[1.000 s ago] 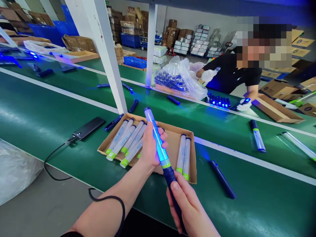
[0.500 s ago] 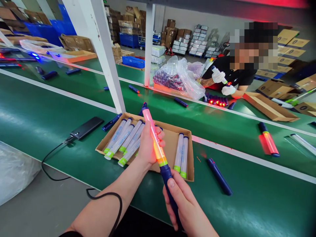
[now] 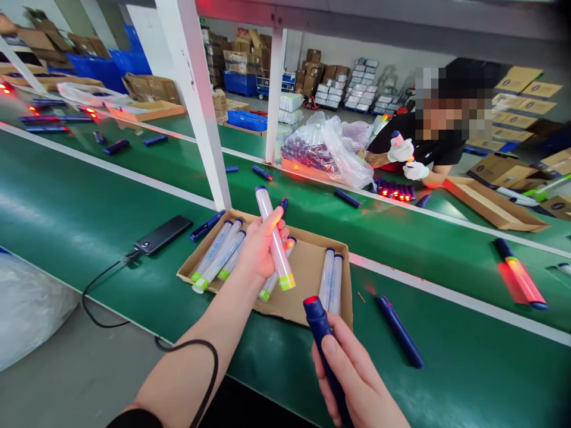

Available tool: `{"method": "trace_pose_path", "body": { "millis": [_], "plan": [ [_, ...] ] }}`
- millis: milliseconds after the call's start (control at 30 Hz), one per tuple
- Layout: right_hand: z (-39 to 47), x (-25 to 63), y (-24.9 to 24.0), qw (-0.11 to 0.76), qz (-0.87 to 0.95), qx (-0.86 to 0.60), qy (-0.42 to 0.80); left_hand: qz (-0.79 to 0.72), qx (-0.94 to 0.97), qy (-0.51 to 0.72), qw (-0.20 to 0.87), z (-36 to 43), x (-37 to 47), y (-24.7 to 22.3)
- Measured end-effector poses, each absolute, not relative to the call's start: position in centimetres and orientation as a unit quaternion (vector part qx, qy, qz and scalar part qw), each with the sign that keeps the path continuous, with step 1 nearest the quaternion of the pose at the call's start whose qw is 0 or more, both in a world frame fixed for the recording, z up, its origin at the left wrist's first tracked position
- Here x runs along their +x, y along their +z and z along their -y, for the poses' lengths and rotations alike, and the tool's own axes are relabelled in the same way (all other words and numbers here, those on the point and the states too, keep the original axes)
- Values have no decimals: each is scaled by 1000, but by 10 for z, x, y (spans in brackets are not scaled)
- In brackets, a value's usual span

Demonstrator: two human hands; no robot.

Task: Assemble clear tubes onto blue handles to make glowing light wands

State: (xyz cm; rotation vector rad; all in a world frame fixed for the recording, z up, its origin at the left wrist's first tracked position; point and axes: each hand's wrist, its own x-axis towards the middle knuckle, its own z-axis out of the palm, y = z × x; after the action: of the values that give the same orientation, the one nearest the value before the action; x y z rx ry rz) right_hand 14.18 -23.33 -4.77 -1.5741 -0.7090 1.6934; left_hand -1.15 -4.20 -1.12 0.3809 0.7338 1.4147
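My left hand point(image 3: 262, 252) is closed around a clear plastic tube point(image 3: 278, 246) with a dark blue cap at its top and a yellow-green band at its lower end. In my right hand point(image 3: 352, 374) is a dark blue flashlight handle point(image 3: 328, 351), its red-tinted end pointing up toward the tube. A gap separates the two parts. Under my left hand lies a shallow cardboard tray point(image 3: 303, 297) holding several similar tubes point(image 3: 220, 255), with two more point(image 3: 330, 276) at its right side. My left forearm hides part of the tray.
Another dark blue handle point(image 3: 400, 331) lies right of the tray. On the left are a black power bank point(image 3: 163, 235) and its cable. A lit red wand point(image 3: 521, 276) rests on the belt. Across it, a gloved co-worker point(image 3: 413, 160) holds a wand. A white post point(image 3: 203, 107) rises behind the tray.
The tube has come off the handle: my left hand has drawn it away, up and left, while my right hand moved slightly right and down. The tube's bright glow has faded.
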Motion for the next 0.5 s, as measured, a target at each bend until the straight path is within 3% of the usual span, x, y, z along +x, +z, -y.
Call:
{"method": "trace_pose_path", "body": {
  "millis": [233, 500],
  "plan": [
    [232, 136, -47, 366, 266, -595, 664, -281, 137, 589, 745, 39, -6, 3],
    [231, 141, -50, 381, 282, -564, 677, -298, 201, 599, 716, 39, 16, -10]
  ]
}}
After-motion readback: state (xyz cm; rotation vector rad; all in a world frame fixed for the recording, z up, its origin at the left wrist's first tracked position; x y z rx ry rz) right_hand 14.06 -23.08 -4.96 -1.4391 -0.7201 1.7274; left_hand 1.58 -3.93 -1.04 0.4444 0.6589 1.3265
